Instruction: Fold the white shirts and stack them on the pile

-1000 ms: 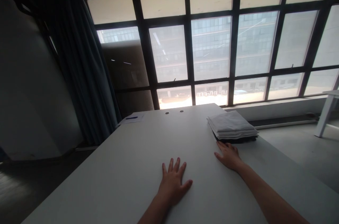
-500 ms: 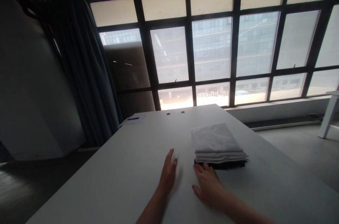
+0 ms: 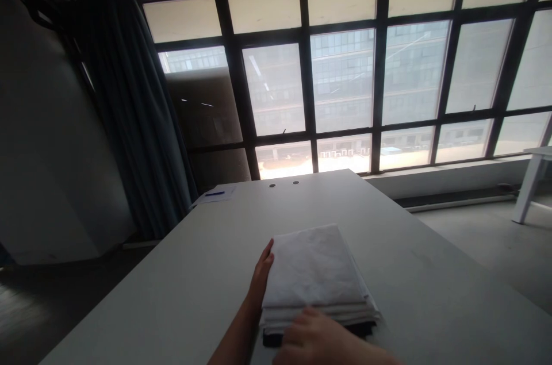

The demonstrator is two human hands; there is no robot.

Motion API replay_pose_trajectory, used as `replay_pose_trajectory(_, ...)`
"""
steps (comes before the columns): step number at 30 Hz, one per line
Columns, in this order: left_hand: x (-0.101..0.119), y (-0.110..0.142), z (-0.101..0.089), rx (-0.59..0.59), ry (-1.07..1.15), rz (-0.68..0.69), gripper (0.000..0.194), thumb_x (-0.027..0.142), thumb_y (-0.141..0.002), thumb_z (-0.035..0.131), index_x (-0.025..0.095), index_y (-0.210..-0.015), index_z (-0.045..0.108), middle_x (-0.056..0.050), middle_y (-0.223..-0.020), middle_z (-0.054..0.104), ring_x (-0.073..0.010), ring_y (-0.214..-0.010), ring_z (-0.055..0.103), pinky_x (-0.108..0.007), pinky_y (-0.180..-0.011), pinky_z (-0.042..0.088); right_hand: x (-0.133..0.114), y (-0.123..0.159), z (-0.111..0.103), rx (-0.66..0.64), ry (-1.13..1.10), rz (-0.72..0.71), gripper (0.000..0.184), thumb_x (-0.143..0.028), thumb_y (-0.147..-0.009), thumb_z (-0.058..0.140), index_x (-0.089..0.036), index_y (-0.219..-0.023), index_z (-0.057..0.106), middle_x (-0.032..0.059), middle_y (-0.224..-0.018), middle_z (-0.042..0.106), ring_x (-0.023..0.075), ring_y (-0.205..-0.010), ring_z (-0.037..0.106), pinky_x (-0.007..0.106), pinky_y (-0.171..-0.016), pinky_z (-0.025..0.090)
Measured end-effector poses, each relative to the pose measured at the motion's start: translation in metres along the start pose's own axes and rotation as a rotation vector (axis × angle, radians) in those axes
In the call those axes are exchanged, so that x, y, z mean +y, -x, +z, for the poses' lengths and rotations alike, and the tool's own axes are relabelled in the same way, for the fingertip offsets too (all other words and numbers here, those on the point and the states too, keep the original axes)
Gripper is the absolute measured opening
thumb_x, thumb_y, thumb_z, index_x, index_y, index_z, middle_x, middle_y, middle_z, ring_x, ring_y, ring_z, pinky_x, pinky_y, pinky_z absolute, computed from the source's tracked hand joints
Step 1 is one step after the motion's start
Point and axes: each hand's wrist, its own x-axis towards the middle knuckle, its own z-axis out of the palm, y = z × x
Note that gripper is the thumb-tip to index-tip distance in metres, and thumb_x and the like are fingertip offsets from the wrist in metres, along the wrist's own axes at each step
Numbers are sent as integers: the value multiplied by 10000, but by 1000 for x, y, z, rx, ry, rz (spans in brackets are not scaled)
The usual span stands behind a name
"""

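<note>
A stack of folded white cloths lies on the white table in front of me, with a folded black cloth at its bottom. Along the stack's left side rests my left hand, its fingers stretched out and lying flat against the edge. My right hand is at the near edge of the stack, in front of the lower layers. It is blurred and its fingers look bent. The fingertips are hidden, so I cannot tell whether they grip the cloths.
The long white table reaches toward large windows. Paper with a pen lies at its far left edge, and two round dark-centred fittings are set near the far end. A blue curtain hangs at left; a white table leg stands at right.
The stack has slid left and toward me, now lying between my hands. My left hand, earlier apart from it, now touches its left side. My right hand has come closer to me.
</note>
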Motion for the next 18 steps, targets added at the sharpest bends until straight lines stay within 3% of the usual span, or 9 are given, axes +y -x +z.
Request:
replay_pose_trajectory(3, 1, 0, 2, -12, -5, 5, 838, 721, -862, 580, 192, -1505, 484, -103, -1539, 523, -320, -1422, 478, -434, -1199, 379, 7, 13, -60, 199, 24, 245, 289, -384, -940, 642, -269, -1205, 639, 55, -1172, 674, 231, -1072, 603, 395, -1050, 406)
replay_pose_trajectory(5, 1, 0, 3, -26, -31, 5, 834, 711, -882, 553, 184, -1521, 456, -118, -1514, 550, -312, -1388, 520, -428, -1165, 423, 17, 20, -73, 225, 82, 385, 345, -395, -899, 687, -251, -1209, 645, 94, -1284, 621, 290, -1176, 554, 469, -1091, 373)
replay_pose_trajectory(8, -3, -2, 1, -23, -94, 17, 815, 690, -890, 557, 178, -1515, 457, -125, -1544, 514, -303, -1418, 485, -409, -1175, 408, 35, 23, -60, 182, 152, 452, 387, -449, -877, 710, -228, -1190, 656, 119, -1400, 553, 356, -1287, 477, 541, -1122, 338)
replay_pose_trajectory(12, -8, -6, 0, 8, -151, 30, 795, 693, -883, 554, 176, -1483, 491, -120, -1568, 483, -296, -1462, 424, -407, -1226, 333, 49, 17, -37, 163, 210, 424, 198, -334, -994, 552, -218, -1082, 687, 97, -1284, 628, 306, -1229, 525, 500, -1089, 373)
replay_pose_trajectory(15, -5, -8, -1, 51, -202, 40, 752, 686, -893, 547, 188, -1456, 519, -111, -1597, 442, -290, -1514, 331, -421, -1277, 212, 46, 14, -42, 179, 196, 439, 204, -260, -1016, 491, -202, -1013, 686, 91, -1119, 682, 260, -1093, 588, 428, -998, 428)
replay_pose_trajectory(18, 9, -13, -7, 92, -244, 50, 719, 701, -898, 523, 203, -1415, 559, -100, -1625, 397, -296, -1537, 276, -438, -1289, 157, 33, 16, -60, 252, 53, 447, 217, -226, -1019, 464, -197, -926, 658, 60, -977, 692, 198, -923, 609, 324, -875, 444)
